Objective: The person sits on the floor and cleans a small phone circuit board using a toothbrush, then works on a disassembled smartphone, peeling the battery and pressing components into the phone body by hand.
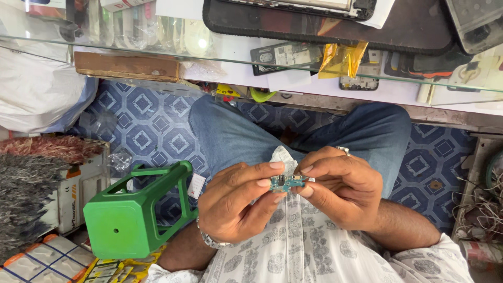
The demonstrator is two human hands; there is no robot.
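While both hands pinch it, small circuit board (285,183) shows teal.

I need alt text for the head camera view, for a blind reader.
Two hands, left hand and right hand, pinch a small teal circuit board between their fingertips above the person's lap. A green plastic stool stands on the patterned floor beside them.
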